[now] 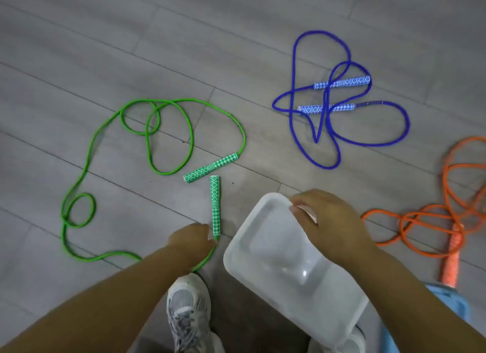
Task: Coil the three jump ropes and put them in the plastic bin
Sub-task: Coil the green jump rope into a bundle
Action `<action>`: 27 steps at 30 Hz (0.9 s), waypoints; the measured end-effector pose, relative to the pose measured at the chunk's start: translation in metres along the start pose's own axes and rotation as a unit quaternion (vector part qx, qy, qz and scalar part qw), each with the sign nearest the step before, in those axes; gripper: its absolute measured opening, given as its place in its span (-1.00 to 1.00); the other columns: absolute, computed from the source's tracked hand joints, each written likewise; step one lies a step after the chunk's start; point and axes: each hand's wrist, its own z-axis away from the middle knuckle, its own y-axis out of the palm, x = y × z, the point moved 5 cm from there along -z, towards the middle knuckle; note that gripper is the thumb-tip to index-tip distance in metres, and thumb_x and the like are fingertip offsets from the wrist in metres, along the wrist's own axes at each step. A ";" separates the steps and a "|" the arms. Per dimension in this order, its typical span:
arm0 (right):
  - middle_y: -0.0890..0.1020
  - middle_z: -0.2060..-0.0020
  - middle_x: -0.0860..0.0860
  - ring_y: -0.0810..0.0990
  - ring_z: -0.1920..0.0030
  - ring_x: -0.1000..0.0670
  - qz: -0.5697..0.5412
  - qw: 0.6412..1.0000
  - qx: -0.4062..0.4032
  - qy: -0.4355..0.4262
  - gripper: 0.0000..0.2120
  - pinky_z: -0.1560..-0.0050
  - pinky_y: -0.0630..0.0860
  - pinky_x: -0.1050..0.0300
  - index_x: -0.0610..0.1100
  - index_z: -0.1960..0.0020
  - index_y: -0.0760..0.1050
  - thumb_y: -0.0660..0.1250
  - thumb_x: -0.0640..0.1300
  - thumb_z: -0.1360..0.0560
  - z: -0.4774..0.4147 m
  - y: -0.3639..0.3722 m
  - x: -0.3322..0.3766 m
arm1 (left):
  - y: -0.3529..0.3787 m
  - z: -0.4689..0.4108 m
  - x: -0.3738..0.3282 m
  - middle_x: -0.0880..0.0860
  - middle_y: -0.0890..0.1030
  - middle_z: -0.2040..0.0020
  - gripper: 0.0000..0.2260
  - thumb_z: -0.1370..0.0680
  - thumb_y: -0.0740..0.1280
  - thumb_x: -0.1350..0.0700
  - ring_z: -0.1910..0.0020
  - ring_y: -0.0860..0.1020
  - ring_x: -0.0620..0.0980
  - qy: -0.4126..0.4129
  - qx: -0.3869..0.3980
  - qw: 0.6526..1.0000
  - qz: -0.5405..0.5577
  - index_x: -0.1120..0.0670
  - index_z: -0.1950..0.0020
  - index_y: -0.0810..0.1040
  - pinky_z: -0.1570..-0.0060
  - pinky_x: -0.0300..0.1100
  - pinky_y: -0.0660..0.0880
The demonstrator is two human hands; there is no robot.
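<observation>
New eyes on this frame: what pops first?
Three bright ropes sprawl uncoiled on the grey floor: green rope left, blue rope top right, orange rope at the right edge. At bottom centre the right hand grips the far rim of an empty clear bin, while the left hand is at the end of a green handle.

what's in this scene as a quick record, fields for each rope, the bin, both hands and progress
green rope: loose on floor, left of bin
blue rope: loose on floor, far right
orange rope: loose on floor, right edge, partly out of view
bin: clear, tilted, no rope inside
left hand: at end of near handle of green rope; grip unclear
right hand: grips bin's far rim
progress: no rope coiled or in bin yet
</observation>
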 end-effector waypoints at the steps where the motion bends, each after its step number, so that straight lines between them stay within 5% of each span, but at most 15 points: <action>1: 0.65 0.07 -0.01 0.60 0.06 -0.10 0.005 0.999 -0.032 -0.022 -0.81 0.03 0.51 0.04 -0.10 -0.05 0.59 0.27 -0.08 -0.52 -0.003 0.003 -0.005 | 0.005 -0.013 -0.001 0.10 0.44 -0.32 -0.58 -0.59 0.13 -0.11 -0.26 0.44 0.09 -0.004 -0.003 1.000 -0.003 0.06 -0.38 0.33 -0.22 -0.06 0.41; 4: 0.66 0.18 -0.03 0.62 0.17 -0.15 0.040 0.993 -0.098 -0.059 -0.80 0.15 0.58 -0.02 -0.10 0.05 0.59 0.24 -0.05 -0.46 -0.010 0.003 -0.011 | 0.019 -0.052 0.003 0.14 0.45 -0.28 -0.55 -0.57 0.18 -0.13 -0.23 0.46 0.13 -0.030 -0.023 0.999 0.029 0.10 -0.37 0.32 -0.16 -0.02 0.43; 8: 0.66 0.12 -0.02 0.62 0.09 -0.12 0.022 0.990 -0.137 -0.034 -0.81 0.05 0.54 0.01 -0.09 0.04 0.60 0.26 -0.06 -0.46 -0.006 0.010 -0.027 | 0.041 -0.082 0.009 0.19 0.50 -0.14 -0.55 -0.47 0.35 -0.11 -0.11 0.51 0.19 -0.051 -0.043 0.995 0.081 0.15 -0.20 0.36 -0.03 -0.02 0.46; 13: 0.64 0.07 -0.02 0.58 0.02 -0.12 0.043 0.991 -0.126 -0.011 -0.86 0.00 0.52 -0.04 -0.08 0.00 0.57 0.31 -0.07 -0.50 0.007 0.022 -0.030 | 0.029 -0.077 0.002 0.25 0.55 -0.08 -0.72 -0.54 0.25 0.05 -0.04 0.53 0.24 -0.006 -0.106 0.988 0.113 0.12 -0.20 0.34 0.06 -0.04 0.45; 17: 0.57 -0.08 0.03 0.52 -0.10 -0.07 0.120 0.992 -0.039 0.015 -0.75 -0.08 0.46 0.03 -0.01 -0.14 0.51 0.19 0.04 -0.55 0.023 0.025 -0.018 | -0.013 -0.040 -0.005 0.24 0.57 0.00 -0.78 -0.56 0.23 0.15 0.10 0.57 0.19 0.070 -0.155 0.973 0.159 0.11 -0.21 0.39 0.14 -0.09 0.51; 22: 0.53 -0.15 0.06 0.49 -0.15 -0.05 0.197 0.980 -0.013 -0.010 -0.71 -0.06 0.40 0.12 0.04 -0.22 0.43 0.12 0.09 -0.56 0.053 0.005 0.019 | -0.070 0.045 -0.015 0.04 0.52 0.21 -0.84 -0.51 0.36 0.11 0.23 0.47 0.00 0.150 -0.248 0.945 0.152 0.10 -0.07 0.55 0.31 -0.18 0.26; 27: 0.51 -0.17 0.02 0.48 -0.18 -0.08 0.244 0.968 -0.033 -0.045 -0.71 -0.07 0.41 0.06 0.02 -0.21 0.41 0.11 0.09 -0.56 0.089 -0.027 0.067 | -0.110 0.139 -0.013 0.12 0.61 0.05 -0.81 -0.50 0.36 0.10 0.04 0.54 0.11 0.180 -0.348 0.909 0.143 0.10 -0.10 0.57 0.19 -0.18 0.32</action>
